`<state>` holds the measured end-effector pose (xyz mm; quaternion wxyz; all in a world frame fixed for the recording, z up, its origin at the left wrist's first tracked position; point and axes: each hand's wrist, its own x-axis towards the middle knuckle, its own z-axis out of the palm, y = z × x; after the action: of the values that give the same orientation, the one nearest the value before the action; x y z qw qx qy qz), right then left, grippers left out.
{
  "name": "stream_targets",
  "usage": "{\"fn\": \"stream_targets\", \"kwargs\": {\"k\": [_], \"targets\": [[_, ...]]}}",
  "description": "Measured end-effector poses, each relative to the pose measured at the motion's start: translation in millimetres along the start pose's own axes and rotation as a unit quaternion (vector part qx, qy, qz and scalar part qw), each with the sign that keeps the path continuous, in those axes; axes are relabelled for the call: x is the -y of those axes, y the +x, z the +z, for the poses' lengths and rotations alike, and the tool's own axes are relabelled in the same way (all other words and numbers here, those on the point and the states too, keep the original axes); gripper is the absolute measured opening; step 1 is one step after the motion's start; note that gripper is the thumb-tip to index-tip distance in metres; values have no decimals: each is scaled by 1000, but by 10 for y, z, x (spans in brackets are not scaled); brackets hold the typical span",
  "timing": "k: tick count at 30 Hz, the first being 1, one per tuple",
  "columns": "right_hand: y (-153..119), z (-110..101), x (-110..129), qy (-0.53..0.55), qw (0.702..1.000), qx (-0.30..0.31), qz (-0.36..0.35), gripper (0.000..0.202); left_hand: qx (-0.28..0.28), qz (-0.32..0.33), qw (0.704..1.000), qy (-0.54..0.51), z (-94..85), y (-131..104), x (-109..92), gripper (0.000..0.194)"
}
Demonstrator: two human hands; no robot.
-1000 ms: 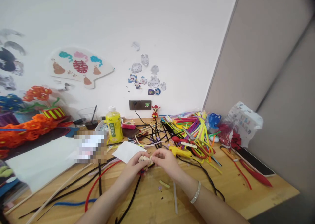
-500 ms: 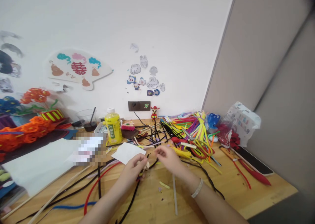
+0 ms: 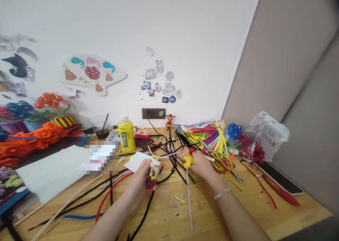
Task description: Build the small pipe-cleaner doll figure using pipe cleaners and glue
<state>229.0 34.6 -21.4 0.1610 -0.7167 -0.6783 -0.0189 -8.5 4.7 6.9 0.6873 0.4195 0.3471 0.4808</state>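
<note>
My left hand [image 3: 144, 174] is closed around a small pipe-cleaner figure [image 3: 153, 175], cream at the head with black, yellow and red below. A black pipe cleaner [image 3: 147, 212] runs down beneath it. To the right, my right hand [image 3: 200, 163] is closed on a yellow glue gun [image 3: 188, 161] with red showing behind it; the fingers partly hide its shape. A pale translucent stick [image 3: 189, 202] stretches toward me below the gun; whether they are joined cannot be told. White paper [image 3: 137, 160] lies behind my left hand.
A similar red-hatted figure [image 3: 169, 121] stands by the wall socket [image 3: 153, 113]. Bundled coloured pipe cleaners [image 3: 215, 136] lie at the back right, near red-handled pliers [image 3: 280, 189] and a phone [image 3: 278, 177]. A yellow drink bottle [image 3: 126, 135] and a cup [image 3: 102, 128] stand at the back left.
My right hand has moved right and taken hold of the yellow glue gun, which has shifted left. My left hand has turned the figure so that its front shows. The view has swung slightly left.
</note>
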Motion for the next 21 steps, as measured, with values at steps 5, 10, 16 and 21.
{"fn": "stream_targets", "kwargs": {"k": [5,10,16,21], "targets": [[49,-136,-15,57,995,-87,1,20,-30,26,999,29,-13,25,9,26],[70,-172,-77,278,950,-140,10,20,-36,34,998,34,-24,24,-18,23],[-90,-227,-16,434,899,-16,-59,38,-41,6,998,46,-74,51,-18,16],[-273,-165,218,535,835,44,-125,40,-58,1,998,40,-65,54,-9,17]]}}
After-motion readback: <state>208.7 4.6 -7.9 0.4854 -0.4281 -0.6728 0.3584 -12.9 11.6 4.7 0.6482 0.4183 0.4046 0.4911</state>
